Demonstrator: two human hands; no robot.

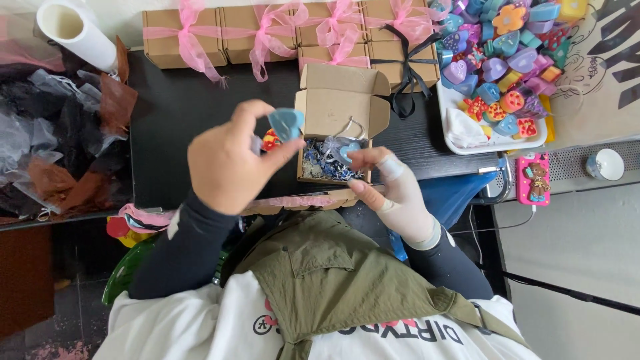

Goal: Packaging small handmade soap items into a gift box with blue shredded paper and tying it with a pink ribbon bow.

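Left hand (230, 160), raised nearest the lens, is curled with thumb and fingertips pinching a blue heart-shaped piece (287, 123) just left of the open cardboard box (340, 123). Right hand (393, 190), wrist bent inward at the box's near edge, fingertips grasping a smaller blue heart (348, 152) over the box's dark filling (320, 163).

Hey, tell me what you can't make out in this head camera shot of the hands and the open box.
- Left hand: its palm side faces away, so its grip on the blue heart-shaped piece is mostly hidden.
- Small red item: mostly covered by that hand's fingers.
- Open brown cardboard box: the right hand and blue shredded filling hide its floor.
- Tray of colourful moulded shapes: cut off by the top edge.
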